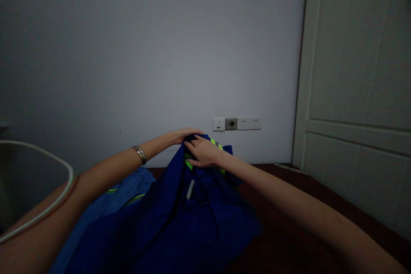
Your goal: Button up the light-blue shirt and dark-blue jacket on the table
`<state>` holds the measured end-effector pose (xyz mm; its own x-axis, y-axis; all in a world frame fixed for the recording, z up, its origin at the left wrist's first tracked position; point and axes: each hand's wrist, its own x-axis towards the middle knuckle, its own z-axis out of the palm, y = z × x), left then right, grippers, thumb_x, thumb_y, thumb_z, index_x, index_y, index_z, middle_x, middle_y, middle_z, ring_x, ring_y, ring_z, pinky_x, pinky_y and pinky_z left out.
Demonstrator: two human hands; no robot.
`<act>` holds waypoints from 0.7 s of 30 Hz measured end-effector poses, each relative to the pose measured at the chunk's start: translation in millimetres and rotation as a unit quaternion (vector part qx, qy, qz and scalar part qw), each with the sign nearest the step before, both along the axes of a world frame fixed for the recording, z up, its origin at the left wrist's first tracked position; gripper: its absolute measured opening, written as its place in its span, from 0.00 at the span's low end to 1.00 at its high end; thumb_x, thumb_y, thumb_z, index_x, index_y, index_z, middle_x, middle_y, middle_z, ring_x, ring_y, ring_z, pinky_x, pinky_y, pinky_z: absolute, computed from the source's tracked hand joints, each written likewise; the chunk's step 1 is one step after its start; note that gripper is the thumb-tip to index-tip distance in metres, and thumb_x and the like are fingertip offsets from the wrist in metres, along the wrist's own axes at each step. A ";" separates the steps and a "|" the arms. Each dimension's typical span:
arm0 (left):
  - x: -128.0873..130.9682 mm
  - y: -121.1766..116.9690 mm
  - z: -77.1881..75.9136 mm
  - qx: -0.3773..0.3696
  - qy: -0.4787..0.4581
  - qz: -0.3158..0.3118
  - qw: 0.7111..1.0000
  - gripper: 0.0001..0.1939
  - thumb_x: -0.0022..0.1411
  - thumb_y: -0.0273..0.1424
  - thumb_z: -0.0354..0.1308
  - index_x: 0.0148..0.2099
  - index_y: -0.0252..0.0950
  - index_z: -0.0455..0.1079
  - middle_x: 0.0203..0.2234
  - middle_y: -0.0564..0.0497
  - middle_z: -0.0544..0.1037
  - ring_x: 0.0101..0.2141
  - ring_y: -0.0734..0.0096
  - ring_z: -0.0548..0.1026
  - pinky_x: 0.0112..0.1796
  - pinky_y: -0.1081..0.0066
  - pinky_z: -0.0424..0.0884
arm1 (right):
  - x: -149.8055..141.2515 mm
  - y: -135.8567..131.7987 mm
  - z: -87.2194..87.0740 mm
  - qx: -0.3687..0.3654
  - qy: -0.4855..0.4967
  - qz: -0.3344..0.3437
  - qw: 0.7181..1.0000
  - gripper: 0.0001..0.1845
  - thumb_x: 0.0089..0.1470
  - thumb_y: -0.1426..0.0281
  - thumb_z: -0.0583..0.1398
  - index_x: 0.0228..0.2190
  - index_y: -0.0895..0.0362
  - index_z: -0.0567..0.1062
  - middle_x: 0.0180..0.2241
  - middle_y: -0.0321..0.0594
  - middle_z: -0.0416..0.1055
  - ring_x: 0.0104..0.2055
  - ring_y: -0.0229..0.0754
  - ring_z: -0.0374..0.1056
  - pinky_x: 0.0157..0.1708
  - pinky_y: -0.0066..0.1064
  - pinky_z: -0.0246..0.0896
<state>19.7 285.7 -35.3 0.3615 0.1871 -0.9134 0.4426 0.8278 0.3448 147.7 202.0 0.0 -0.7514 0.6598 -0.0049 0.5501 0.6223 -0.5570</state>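
A dark blue work jacket (199, 214) with bright yellow-green stripes is lifted up in front of me, its lower part spread toward me. My left hand (187, 134) grips its top edge from behind, fingertips partly hidden by the cloth. Beside it, my right hand (204, 153) is closed on the same raised part, thumb lower down by a yellow-green strip. A small white label (190, 189) shows on the inside of the jacket below my hands. On the left wrist sits a metal band (140, 154).
A lighter blue garment (128, 188) with yellow-green stripes lies at left on the dark red surface (276, 222). A white cable (61, 160) loops across the left side. Behind are a wall with sockets (248, 123) and, at right, a pale panelled door (353, 72).
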 end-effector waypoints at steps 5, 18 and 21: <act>-2.7 -4.0 2.6 0.057 -0.011 -0.017 0.998 0.23 0.41 0.18 0.57 0.43 0.34 0.72 0.18 0.54 0.74 0.20 0.76 0.70 0.24 0.76 0.65 | -7.4 -16.3 12.5 -0.021 0.004 -0.031 0.999 0.32 0.51 0.54 0.53 0.50 0.66 0.63 0.42 0.56 0.67 0.49 0.54 0.60 0.52 0.44 0.49; -5.0 63.4 54.0 0.197 -0.025 0.050 0.979 0.28 0.40 0.14 0.54 0.45 0.35 0.71 0.29 0.49 0.78 0.25 0.73 0.73 0.29 0.73 0.71 | 136.9 -13.8 9.6 -0.189 0.141 -0.466 0.853 0.19 0.52 0.59 0.53 0.40 0.58 0.70 0.40 0.49 0.69 0.43 0.46 0.65 0.44 0.40 0.59; 1.6 82.4 69.6 0.243 -0.022 0.092 0.965 0.26 0.41 0.13 0.53 0.45 0.35 0.71 0.31 0.49 0.77 0.27 0.74 0.74 0.32 0.72 0.71 | 154.3 -4.7 -6.4 -0.461 0.183 -0.470 0.730 0.28 0.48 0.49 0.53 0.39 0.59 0.71 0.40 0.50 0.70 0.42 0.48 0.66 0.42 0.40 0.61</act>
<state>21.3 368.1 34.3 0.3182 0.6546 -0.6857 0.2799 0.6262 0.7277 302.0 197.2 -6.4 -0.0305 0.7281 -0.6848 0.2012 -0.6666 -0.7177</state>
